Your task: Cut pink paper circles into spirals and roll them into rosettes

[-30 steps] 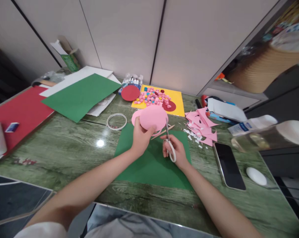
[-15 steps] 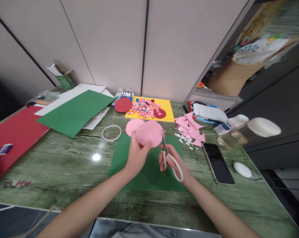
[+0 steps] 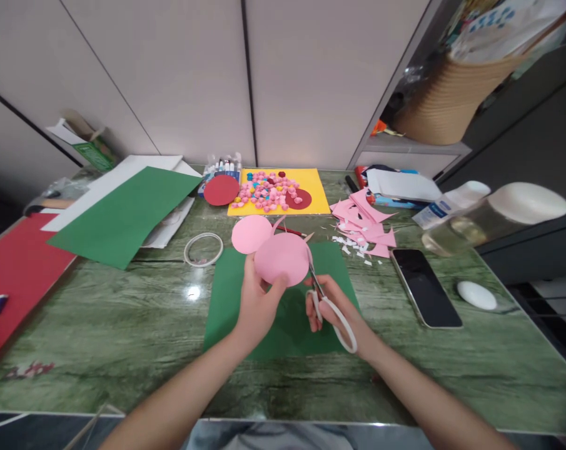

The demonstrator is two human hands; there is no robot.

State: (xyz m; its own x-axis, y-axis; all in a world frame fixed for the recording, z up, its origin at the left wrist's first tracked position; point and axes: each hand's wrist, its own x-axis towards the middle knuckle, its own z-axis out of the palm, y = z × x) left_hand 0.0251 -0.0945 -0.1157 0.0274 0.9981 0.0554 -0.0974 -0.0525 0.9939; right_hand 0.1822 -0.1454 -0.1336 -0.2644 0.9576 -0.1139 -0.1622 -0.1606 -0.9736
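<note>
My left hand (image 3: 260,305) pinches a pink paper circle (image 3: 281,257) by its lower edge, thumb on top. In my right hand (image 3: 339,317) is a pair of white-handled scissors (image 3: 339,324), its blades at the circle's right edge. A thin pink sliver of paper curls up beyond the circle. Another pink paper circle (image 3: 251,234) lies just behind my left hand. Below both hands a green paper sheet (image 3: 283,340) rests on the table.
Pink scraps (image 3: 364,225) and white bits lie right of a yellow sheet (image 3: 316,199) bearing pink pompoms (image 3: 266,192). A tape roll (image 3: 187,253) is at left, near a larger green sheet (image 3: 127,212). A phone (image 3: 426,289), white mouse (image 3: 476,295) and bottle (image 3: 456,225) stand right.
The camera view has shifted. The scissors have stayed at the circle's right edge, and a curled pink sliver now shows more clearly behind the circle.
</note>
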